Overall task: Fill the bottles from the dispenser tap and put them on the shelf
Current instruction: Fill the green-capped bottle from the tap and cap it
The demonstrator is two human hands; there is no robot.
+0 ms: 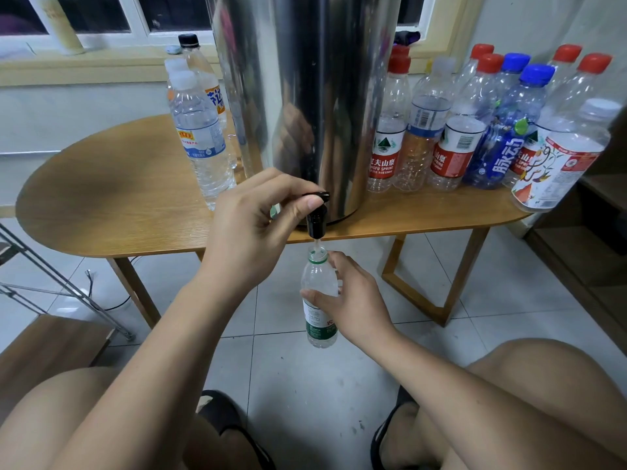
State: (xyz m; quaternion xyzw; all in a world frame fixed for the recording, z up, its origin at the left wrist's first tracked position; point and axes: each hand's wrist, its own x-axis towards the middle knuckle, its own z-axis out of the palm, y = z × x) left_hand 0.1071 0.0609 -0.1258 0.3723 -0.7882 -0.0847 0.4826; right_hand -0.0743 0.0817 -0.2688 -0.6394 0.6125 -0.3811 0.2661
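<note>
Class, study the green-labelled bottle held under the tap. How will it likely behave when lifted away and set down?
The green-labelled bottle looks like thin clear plastic, so it probably dents under a firm squeeze. Uncapped beneath the tap, it would likely spill if tilted. Tall and narrow, it may tip easily when set down.

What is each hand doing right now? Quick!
Left hand: pinches the black tap lever.
Right hand: holds the green-label bottle.

Oval wooden table [118,184], grey tiled floor [305,374], pale tube [61,25] on the windowsill [84,67], black slippers [220,412]
</note>
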